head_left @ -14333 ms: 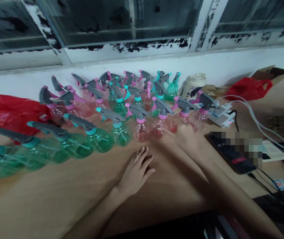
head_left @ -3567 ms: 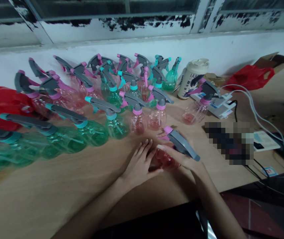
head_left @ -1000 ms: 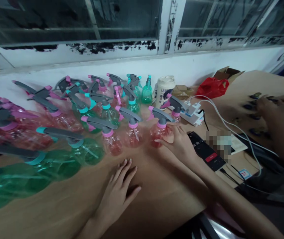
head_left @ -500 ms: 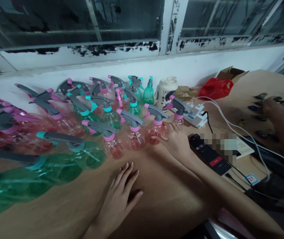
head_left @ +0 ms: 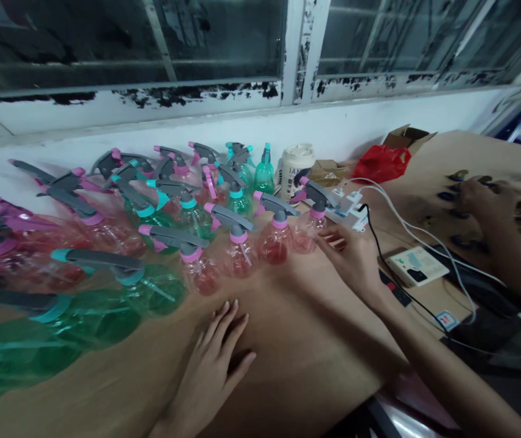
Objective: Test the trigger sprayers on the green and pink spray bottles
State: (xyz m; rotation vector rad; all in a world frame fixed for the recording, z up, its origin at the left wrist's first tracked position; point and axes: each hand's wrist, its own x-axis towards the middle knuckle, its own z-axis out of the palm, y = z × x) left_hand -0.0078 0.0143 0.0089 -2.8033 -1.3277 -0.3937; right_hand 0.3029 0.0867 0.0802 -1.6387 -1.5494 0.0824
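Several small spray bottles stand in rows on the wooden table [head_left: 297,340], pink ones and green ones, all with grey triggers. My left hand [head_left: 215,359] lies flat on the table in front of them with its fingers spread, holding nothing. My right hand [head_left: 354,258] reaches over a dark phone, fingers stretched out. Its fingertips are at the base of a pink-capped bottle [head_left: 310,228] that stands apart beside a white power strip [head_left: 349,204]. The closest front-row pink bottle [head_left: 275,240] stands just left of that hand.
Large green bottles [head_left: 151,289] fill the left front. A white cup [head_left: 293,167], a red bag [head_left: 381,163] and a cardboard box [head_left: 409,137] sit by the wall. Cables [head_left: 425,231] and a small white device [head_left: 416,266] lie right. Another person's hand [head_left: 486,198] handles small dark pieces at far right.
My right hand has left the front-row pink bottle and moved right, to the bottle by the power strip, now covering the phone. My left hand has stayed flat on the table.
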